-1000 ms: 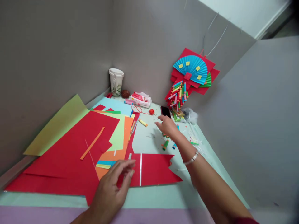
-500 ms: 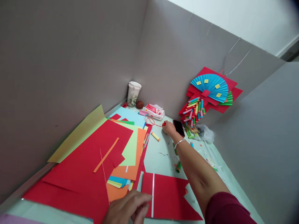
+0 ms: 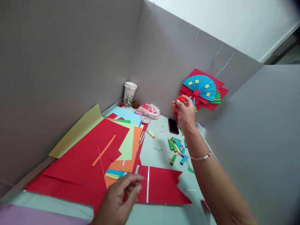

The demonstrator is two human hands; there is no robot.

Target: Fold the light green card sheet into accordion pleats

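My right hand (image 3: 186,114) is raised above the back of the table, its fingers closed round a small ball of red string (image 3: 180,99). From the ball a thin strand trails left to loose loops (image 3: 146,120) on the tabletop. Low in the view, my left hand (image 3: 118,197) hovers over the near edge of the red paper with a white stripe (image 3: 164,184). Its fingers are loosely curled, thumb and forefinger apart, and nothing shows between them. Behind my right hand hangs a red paper decoration with a blue pleated fan (image 3: 203,86), partly hidden by the hand.
Red, orange and green paper sheets (image 3: 82,162) overlap on the left. Several small rolled paper tubes (image 3: 173,159) lie beside my right forearm. A phone (image 3: 173,126), a tissue pack (image 3: 150,110), a brown ball (image 3: 136,104) and a lidded cup (image 3: 129,93) stand along the grey partition.
My right hand has risen from the table beside the phone, lifting the red string ball and drawing its strand up. The left hand stays low, with thumb and forefinger farther apart.
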